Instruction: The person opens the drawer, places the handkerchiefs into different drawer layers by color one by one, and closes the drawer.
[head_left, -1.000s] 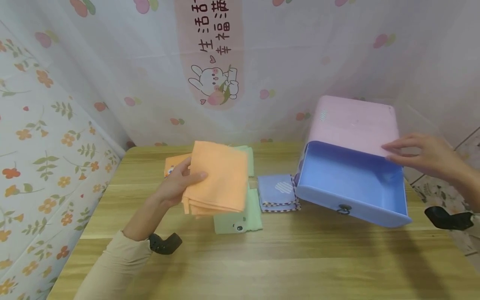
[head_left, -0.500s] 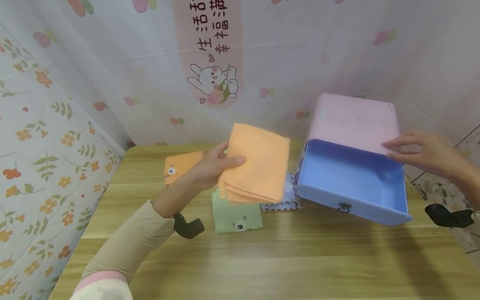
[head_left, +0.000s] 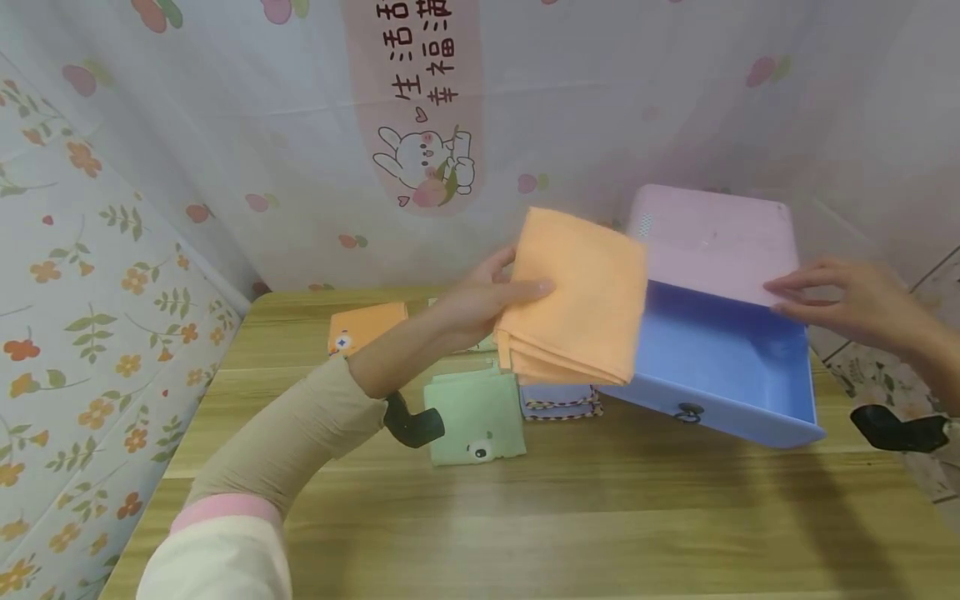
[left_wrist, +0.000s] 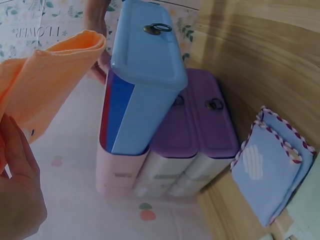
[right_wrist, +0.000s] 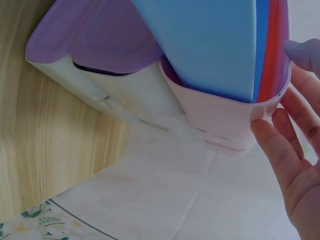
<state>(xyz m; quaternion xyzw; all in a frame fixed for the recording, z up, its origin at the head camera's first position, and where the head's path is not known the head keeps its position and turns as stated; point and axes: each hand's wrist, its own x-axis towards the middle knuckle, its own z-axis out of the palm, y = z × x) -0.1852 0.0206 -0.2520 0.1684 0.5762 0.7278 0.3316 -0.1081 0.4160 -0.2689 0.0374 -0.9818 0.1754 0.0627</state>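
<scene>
My left hand [head_left: 487, 304] grips a folded orange towel [head_left: 581, 292], thumb on top, over the left corner of a pulled-out blue drawer [head_left: 750, 367]. The drawer sits in a pink casing [head_left: 712, 242]; the visible part of its inside holds nothing. With fingertips and thumb, my right hand [head_left: 862, 304] touches the casing's front right edge. In the right wrist view the fingers [right_wrist: 275, 145] lie along the casing's side, only slightly bent. The towel partly hides a folded blue cloth [head_left: 558, 408] with braided edging.
Two purple drawers [left_wrist: 215, 110] stand beneath the pink casing. A green towel [head_left: 476, 417] with a printed face lies left of the blue cloth. Further left is another orange cloth [head_left: 367, 325]. Patterned curtains [head_left: 300, 150] border the wooden table [head_left: 525, 533].
My left hand has carried the orange towel rightward and away from me, from above the green towels to the drawer's left corner. My right hand has stayed at the casing.
</scene>
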